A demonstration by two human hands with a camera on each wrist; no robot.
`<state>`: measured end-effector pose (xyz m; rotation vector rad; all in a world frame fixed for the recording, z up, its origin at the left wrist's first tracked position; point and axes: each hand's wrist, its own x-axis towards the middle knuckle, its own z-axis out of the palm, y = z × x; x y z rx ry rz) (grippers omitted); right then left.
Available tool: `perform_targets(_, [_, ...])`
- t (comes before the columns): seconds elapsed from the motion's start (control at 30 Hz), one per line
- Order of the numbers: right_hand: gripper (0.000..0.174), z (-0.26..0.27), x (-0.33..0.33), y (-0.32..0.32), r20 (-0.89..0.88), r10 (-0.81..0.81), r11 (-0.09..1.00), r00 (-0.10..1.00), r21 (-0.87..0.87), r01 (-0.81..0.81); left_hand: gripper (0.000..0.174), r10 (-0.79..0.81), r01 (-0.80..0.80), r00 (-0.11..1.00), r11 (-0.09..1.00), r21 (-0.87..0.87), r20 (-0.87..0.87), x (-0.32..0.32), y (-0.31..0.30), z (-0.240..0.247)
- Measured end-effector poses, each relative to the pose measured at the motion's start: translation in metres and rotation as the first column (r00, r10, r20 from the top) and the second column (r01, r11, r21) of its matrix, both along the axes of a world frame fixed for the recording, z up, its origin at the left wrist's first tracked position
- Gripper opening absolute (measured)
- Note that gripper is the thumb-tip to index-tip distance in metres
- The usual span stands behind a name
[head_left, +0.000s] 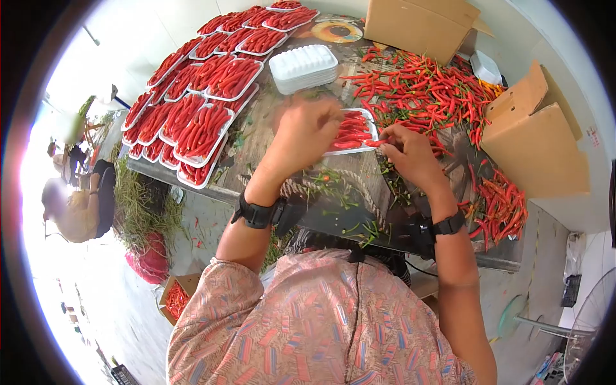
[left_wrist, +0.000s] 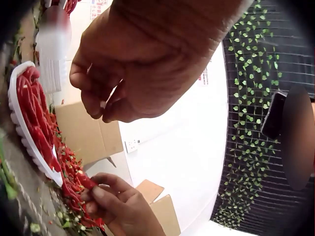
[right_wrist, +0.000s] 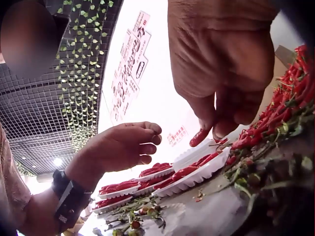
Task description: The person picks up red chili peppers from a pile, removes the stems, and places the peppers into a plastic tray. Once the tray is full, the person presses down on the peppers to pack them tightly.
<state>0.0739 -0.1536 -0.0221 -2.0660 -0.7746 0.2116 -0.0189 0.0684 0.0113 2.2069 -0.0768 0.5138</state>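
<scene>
Red chili (head_left: 376,143) is pinched between the thumb and fingers of the right hand (head_left: 416,157), at the right-hand side of the white foam tray (head_left: 373,129) on the table (head_left: 262,122). In the head view, the chili overlaps the tray rim; contact with the rim cannot be confirmed. The tray already carries a layer of chilies laid roughly side by side.

Step in hand, as judged: loading the tray with chilies from the loose pile (head_left: 417,90). The next move calls for aligning the held chili with the row, lowering it into the tray, then parting the fingers without disturbing the layer.

Left hand (head_left: 305,131): raised over the left side of the tray, fingers curled toward the thumb. No chili is visible in these fingers; whether they hold a smaller piece, such as a stem, cannot be told.

Surroundings: a stack of empty trays (head_left: 305,66) stands beyond the left hand. Filled trays (head_left: 191,162) occupy the table's left side. Green stem scraps (head_left: 330,187) lie near the front edge.
</scene>
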Motion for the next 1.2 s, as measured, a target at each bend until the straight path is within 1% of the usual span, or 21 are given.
perform_targets(0.07, [0.018, -0.001, 0.001, 0.002, 0.092, 0.044, 0.995, 0.995, -0.088, -0.036, 0.015, -0.002, 0.002, 1.0, 0.999, 0.034, 0.001, 0.002, 0.002, -0.004])
perform_targets(0.1, [0.018, -0.001, 0.0, 0.003, 0.089, 0.038, 0.996, 0.995, -0.089, -0.03, 0.015, -0.005, 0.006, 1.0, 0.999, 0.033, -0.014, 0.002, 0.003, -0.007])
perform_targets(0.17, [0.018, 0.0, 0.0, 0.006, 0.144, 0.068, 0.991, 0.987, -0.128, -0.05, 0.015, -0.012, 0.013, 0.999, 0.999, 0.031, -0.032, 0.003, 0.004, -0.01])
perform_targets(0.3, [0.017, 0.0, 0.002, 0.009, 0.196, 0.073, 0.99, 0.978, -0.134, -0.047, 0.014, -0.04, 0.04, 0.998, 0.999, 0.005, -0.051, 0.004, 0.004, -0.01])
perform_targets(0.37, [0.017, 0.001, 0.0, 0.011, 0.262, 0.078, 0.985, 0.962, -0.171, -0.033, 0.014, -0.055, 0.055, 0.997, 0.998, 0.008, -0.048, 0.005, 0.004, -0.01])
perform_targets(0.4, [0.017, 0.0, 0.0, 0.013, 0.259, 0.078, 0.984, 0.963, -0.173, -0.034, 0.013, -0.061, 0.062, 0.997, 0.998, 0.022, -0.05, 0.004, 0.005, -0.01])
perform_targets(0.47, [0.019, -0.001, -0.002, 0.016, 0.328, 0.086, 0.984, 0.941, -0.176, -0.029, 0.013, -0.067, 0.069, 0.996, 0.997, 0.037, -0.052, 0.005, 0.004, -0.008])
perform_targets(0.5, [0.019, -0.003, -0.003, 0.017, 0.327, 0.086, 0.984, 0.941, -0.176, -0.029, 0.014, -0.074, 0.078, 0.995, 0.995, 0.058, -0.065, 0.005, 0.004, -0.007])
perform_targets(0.57, [0.021, -0.009, -0.004, 0.02, 0.408, 0.091, 0.974, 0.909, -0.228, 0.005, 0.014, -0.08, 0.086, 0.994, 0.993, 0.08, -0.081, 0.006, 0.003, -0.007])
perform_targets(0.67, [0.023, -0.011, -0.006, 0.021, 0.443, 0.101, 0.977, 0.891, -0.215, -0.004, 0.015, -0.111, 0.117, 0.992, 0.986, 0.122, -0.053, 0.01, -0.001, -0.005])
perform_targets(0.7, [0.023, -0.008, -0.006, 0.021, 0.442, 0.098, 0.977, 0.892, -0.213, -0.002, 0.015, -0.113, 0.12, 0.992, 0.982, 0.147, -0.057, 0.011, -0.001, -0.002])
perform_targets(0.77, [0.027, 0.0, -0.009, 0.018, 0.27, 0.065, 0.991, 0.961, -0.127, -0.031, 0.016, -0.121, 0.13, 0.991, 0.976, 0.174, -0.064, 0.013, -0.004, 0.0])
perform_targets(0.8, [0.027, 0.002, -0.009, 0.016, 0.268, 0.06, 0.992, 0.962, -0.126, -0.026, 0.015, -0.117, 0.129, 0.99, 0.976, 0.174, -0.077, 0.014, -0.005, 0.0])
perform_targets(0.87, [0.03, 0.003, -0.009, 0.012, 0.141, -0.013, 0.996, 0.99, -0.083, 0.025, 0.014, -0.117, 0.132, 0.989, 0.976, 0.176, -0.093, 0.016, -0.006, -0.001])
perform_targets(0.97, [0.032, -0.004, -0.003, 0.007, 0.133, -0.034, 0.999, 0.99, -0.036, 0.039, 0.012, -0.123, 0.141, 0.988, 0.966, 0.216, -0.097, 0.019, -0.008, -0.004])
perform_targets(1.0, [0.032, -0.008, -0.002, 0.007, 0.131, -0.036, 0.999, 0.991, -0.034, 0.041, 0.011, -0.109, 0.123, 0.992, 0.96, 0.254, -0.068, 0.021, -0.009, -0.007])
perform_targets(1.07, [0.027, -0.013, 0.0, 0.007, 0.163, -0.044, 0.999, 0.986, 0.012, 0.042, 0.01, -0.099, 0.107, 0.994, 0.951, 0.291, -0.04, 0.023, -0.01, -0.009])
perform_targets(1.13, [0.025, -0.013, 0.0, 0.009, 0.149, -0.048, 0.999, 0.988, 0.014, 0.046, 0.016, -0.082, 0.134, 0.986, 0.905, 0.405, -0.143, 0.025, -0.011, -0.009])
perform_targets(1.2, [0.023, -0.015, 0.001, 0.01, 0.134, -0.052, 0.999, 0.99, 0.016, 0.05, 0.016, -0.096, 0.146, 0.986, 0.89, 0.432, -0.135, 0.028, -0.011, -0.012])
